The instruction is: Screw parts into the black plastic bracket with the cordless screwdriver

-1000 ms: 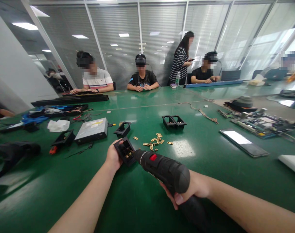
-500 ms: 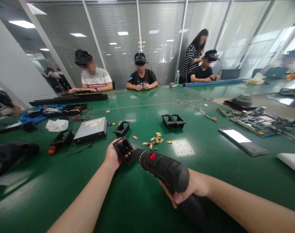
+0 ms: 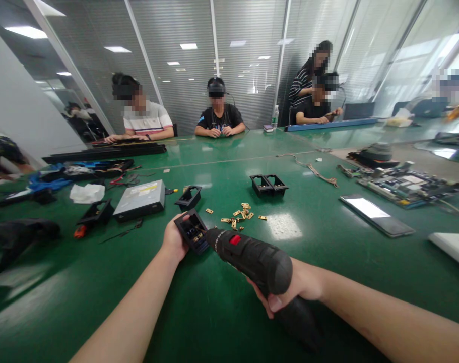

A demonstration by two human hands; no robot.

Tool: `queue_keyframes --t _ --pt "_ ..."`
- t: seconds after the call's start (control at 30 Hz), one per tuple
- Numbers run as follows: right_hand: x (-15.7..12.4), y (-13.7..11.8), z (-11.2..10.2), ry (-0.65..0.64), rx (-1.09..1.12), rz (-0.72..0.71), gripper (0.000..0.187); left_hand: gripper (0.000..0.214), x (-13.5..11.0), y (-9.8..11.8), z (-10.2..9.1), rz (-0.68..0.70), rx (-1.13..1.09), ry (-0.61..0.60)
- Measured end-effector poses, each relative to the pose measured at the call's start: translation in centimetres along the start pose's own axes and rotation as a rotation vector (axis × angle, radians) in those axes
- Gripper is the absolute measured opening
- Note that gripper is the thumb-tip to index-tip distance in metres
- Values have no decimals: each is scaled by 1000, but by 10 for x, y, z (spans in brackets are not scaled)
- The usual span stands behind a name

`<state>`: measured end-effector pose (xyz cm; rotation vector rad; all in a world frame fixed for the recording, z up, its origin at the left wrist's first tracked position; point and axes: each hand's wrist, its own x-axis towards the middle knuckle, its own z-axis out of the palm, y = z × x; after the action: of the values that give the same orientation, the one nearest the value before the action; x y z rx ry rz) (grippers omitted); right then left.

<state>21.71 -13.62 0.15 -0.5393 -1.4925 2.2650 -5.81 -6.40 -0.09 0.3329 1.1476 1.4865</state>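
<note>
Two bare hands at work over a green table (image 3: 199,307), well short of its far edge. Left hand (image 3: 174,239): fingers closed around the left side of a black box (image 3: 194,225), held tilted; brass bits (image 3: 197,236) inside. Right hand (image 3: 280,295): fingers wrapped around the handle of a black drill (image 3: 252,257), trigger finger hidden. Drill nose at the box's right side; cannot tell whether its tip touches anything inside.

Loose brass plates (image 3: 234,223) lie just beyond the box. Toward the table's far edge from them, a double black frame (image 3: 262,190); a single black frame (image 3: 187,202) sits near, beyond the left hand.

Toward the left edge: silver disc drive (image 3: 140,200), then crumpled tissue (image 3: 87,193). Toward the right edge: phone (image 3: 376,216), with a circuit board (image 3: 410,184) beyond it. Bottle (image 3: 275,118) stands by the far edge.
</note>
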Motion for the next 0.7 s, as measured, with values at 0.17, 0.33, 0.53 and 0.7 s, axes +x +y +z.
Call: queue_keyframes --t 0.17,0.33,0.53,0.7 --pt "0 -3 2 4 -29 -31 98 10 4 -1 -2 4 34 -36" --pt "0 -6 3 -5 -18 -28 109 13 3 -1 -3 38 29 -40" --pt "-1 -6 2 7 5 -3 97 15 2 0 -2 12 30 -27" --pt "-1 -5 3 2 -1 -13 99 15 -2 0 1 9 5 1"
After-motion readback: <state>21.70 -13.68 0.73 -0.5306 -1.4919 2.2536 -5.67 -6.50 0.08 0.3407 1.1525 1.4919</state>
